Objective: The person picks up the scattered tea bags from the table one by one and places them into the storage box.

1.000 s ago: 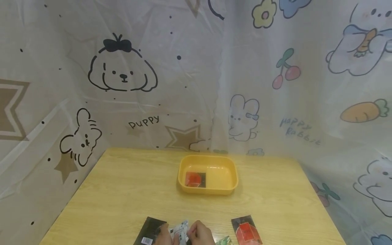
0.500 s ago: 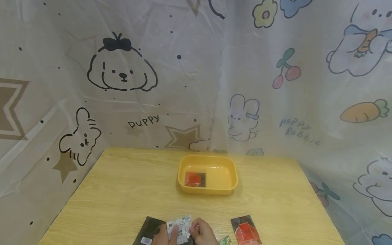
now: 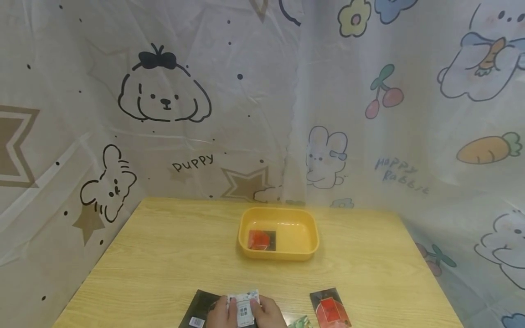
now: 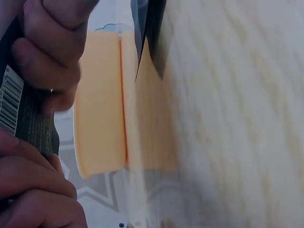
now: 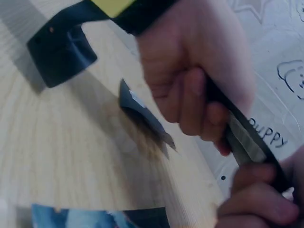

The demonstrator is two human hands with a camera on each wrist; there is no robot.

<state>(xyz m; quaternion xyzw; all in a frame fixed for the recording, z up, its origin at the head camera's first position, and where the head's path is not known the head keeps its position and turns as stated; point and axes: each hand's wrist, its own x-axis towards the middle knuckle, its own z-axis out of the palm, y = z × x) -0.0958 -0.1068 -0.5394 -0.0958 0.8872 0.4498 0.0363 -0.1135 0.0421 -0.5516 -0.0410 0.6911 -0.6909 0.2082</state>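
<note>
Both hands hold a small white printed packet (image 3: 244,310) at the bottom of the head view. My left hand (image 3: 221,315) grips its left side and my right hand (image 3: 268,314) its right side, thumbs on the front. Behind it is a black packet (image 4: 35,111), whose barcoded underside shows between the hands in the left wrist view. There the right hand (image 4: 54,45) is at top and the left hand (image 4: 40,192) below. In the right wrist view, the left hand (image 5: 185,80) is above and the right hand (image 5: 259,199) lies at the lower right.
Another black packet (image 3: 198,307) with a barcode lies left of the hands. A red-and-black packet (image 3: 330,307) and a green crumpled piece (image 3: 301,322) lie to the right. Farther back on the wooden table (image 3: 172,246) stands a yellow tray (image 3: 279,256) holding a red-and-black packet (image 3: 261,240).
The white packet has turned from a tilted, crumpled pose to facing up, straighter. The right hand has shifted from pinching at its right edge to gripping with its thumb on the front.
</note>
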